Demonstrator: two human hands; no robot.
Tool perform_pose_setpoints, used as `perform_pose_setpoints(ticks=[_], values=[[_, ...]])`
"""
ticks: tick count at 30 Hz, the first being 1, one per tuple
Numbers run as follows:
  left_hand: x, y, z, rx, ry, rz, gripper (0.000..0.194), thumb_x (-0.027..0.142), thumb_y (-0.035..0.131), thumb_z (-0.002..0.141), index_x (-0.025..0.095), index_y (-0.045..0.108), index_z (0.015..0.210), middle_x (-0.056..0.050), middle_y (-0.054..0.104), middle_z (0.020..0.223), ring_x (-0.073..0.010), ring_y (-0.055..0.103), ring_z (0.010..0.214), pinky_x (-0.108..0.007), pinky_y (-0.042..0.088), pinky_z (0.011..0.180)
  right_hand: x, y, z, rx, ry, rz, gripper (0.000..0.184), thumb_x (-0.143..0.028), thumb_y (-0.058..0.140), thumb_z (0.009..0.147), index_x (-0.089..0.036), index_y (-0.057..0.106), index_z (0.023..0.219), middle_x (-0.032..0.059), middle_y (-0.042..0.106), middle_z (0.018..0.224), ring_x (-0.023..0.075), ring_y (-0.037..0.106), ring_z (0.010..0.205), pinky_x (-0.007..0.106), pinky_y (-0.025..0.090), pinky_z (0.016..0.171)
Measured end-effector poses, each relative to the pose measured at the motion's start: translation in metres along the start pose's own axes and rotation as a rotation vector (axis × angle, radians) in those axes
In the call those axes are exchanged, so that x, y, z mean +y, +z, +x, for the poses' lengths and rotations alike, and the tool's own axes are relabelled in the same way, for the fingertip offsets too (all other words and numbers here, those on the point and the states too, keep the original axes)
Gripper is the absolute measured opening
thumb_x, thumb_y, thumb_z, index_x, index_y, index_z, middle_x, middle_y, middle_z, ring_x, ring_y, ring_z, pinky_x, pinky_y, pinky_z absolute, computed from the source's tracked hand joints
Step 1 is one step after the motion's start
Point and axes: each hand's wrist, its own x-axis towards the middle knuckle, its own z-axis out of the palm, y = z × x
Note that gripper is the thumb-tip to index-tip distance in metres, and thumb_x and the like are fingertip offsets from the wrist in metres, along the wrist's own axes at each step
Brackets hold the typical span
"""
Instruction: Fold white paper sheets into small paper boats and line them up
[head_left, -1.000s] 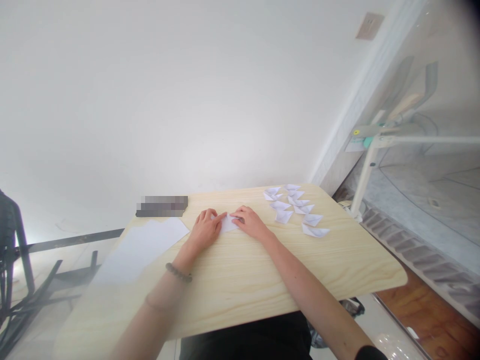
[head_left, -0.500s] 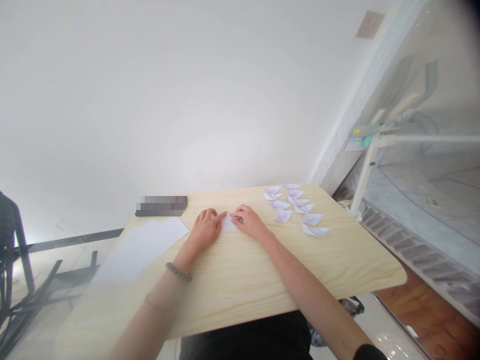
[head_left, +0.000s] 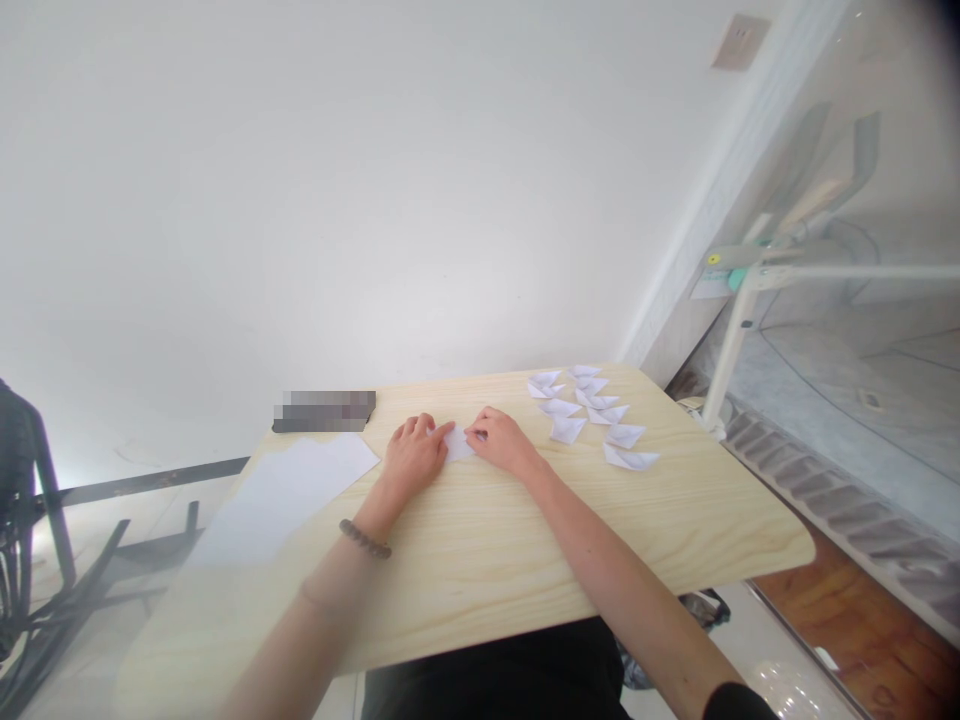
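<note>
A small piece of folded white paper (head_left: 458, 445) lies on the table between my hands. My left hand (head_left: 415, 452) rests over its left side, bent fingers holding it down and one finger stretched across it. At the right edge my right hand (head_left: 500, 437) pinches the paper between thumb and fingers. Part of the paper is hidden under both hands, so its exact folds cannot be made out. Several folded paper boats (head_left: 568, 430) stand in loose rows to the right of my right hand.
The pale wooden table (head_left: 480, 560) stands against a white wall. Flat white sheets (head_left: 292, 490) lie at its left, below a dark blurred-out object (head_left: 322, 412). A white metal frame (head_left: 727, 350) stands beyond the right edge, a black chair (head_left: 30, 500) to the left.
My right hand has shifted very slightly right along the paper's edge. My left hand stays on the paper almost unmoved; the camera view has moved a little.
</note>
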Motion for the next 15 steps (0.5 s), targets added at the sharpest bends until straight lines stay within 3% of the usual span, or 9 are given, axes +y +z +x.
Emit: perform_pose_setpoints(ticks=[5,15], values=[[0.0019,-0.0024,-0.0004,0.006,-0.012,-0.028,0.035,0.027,0.034,0.082,0.031,0.047,0.114,-0.007,0.045,0.100,-0.0212,0.041,0.094,-0.035,0.035,0.080,0.0011,-0.0049,0.0000,-0.010,0.014,-0.029,0.019,-0.020,0.049,0.074,-0.016,0.067,0.068,0.0028,0.057,0.073,0.0095,0.051,0.065,0.021,0.037,0.068],[0.0026,-0.0026,-0.0024,0.035,0.025,-0.019,0.036,0.033,0.030,0.084,0.034,0.044,0.117,-0.007,0.045,0.100,-0.0220,0.041,0.095,-0.036,0.034,0.080,0.0011,-0.0053,-0.0011,0.002,-0.017,-0.028,0.020,-0.019,0.048,0.073,-0.015,0.065,0.065,0.0032,0.057,0.073,0.0092,0.050,0.065,0.020,0.037,0.067]])
